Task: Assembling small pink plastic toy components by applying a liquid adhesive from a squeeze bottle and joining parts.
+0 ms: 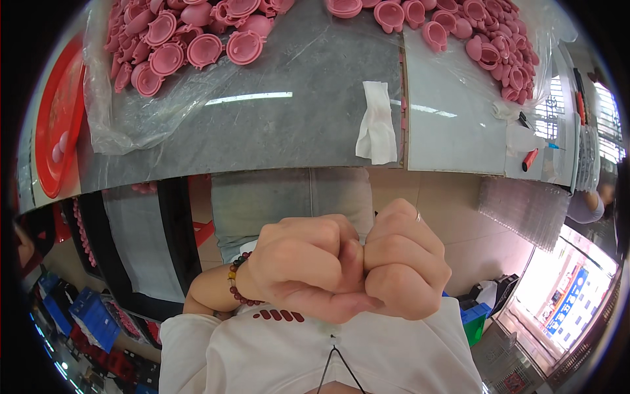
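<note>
A: Pink cup-shaped parts [203,50], loc.?
B: Two heaps: far L on grey tabletop [262,134], far R mostly over paler panel [453,134], both w/ clear plastic [121,134]. Well apart from hands.
A: Grip?
B: L hand [305,259] & R hand [407,266]: fingers curled, fists tog., touching. Anything clamped inside: can't tell, palms hidden.
A: Edges, room?
B: Fists on wearer's side of near edge, visible gap betw. White tissue [376,125] close to that edge, beside panel seam. Grey surface shows betw. L heap & tissue. Red tray [56,105] at L end; red marker [529,160] nr. R end.
</note>
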The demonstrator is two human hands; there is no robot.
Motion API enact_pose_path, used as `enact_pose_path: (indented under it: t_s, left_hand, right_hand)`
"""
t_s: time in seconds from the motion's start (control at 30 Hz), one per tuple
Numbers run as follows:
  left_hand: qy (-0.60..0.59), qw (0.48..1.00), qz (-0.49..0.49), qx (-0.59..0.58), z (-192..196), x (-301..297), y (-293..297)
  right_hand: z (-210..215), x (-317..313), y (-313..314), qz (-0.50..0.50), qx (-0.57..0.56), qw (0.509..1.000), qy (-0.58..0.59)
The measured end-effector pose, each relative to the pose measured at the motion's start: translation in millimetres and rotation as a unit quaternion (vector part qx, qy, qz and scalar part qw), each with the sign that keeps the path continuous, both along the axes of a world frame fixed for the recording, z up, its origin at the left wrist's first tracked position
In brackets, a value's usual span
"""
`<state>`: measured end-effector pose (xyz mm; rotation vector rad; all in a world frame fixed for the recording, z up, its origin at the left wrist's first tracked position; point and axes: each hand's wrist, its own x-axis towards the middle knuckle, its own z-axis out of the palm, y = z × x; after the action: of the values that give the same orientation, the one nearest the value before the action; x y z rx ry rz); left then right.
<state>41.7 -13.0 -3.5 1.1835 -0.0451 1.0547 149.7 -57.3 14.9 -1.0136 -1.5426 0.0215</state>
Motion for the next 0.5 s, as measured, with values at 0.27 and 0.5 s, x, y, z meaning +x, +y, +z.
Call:
enact_pose_path:
  t_s: [0.27,0.5]
  left_hand:
    - [0.034,0.999,0.014,0.023,-1,-3,-1]
    - [0.008,0.999,0.040,0.020,-7,-2,-7]
  right_hand:
    - [2,0,1,0.008,-0.011,1.000,0.003]
    - [1,-1,0,0.015,-0.010,1.000,0.000]
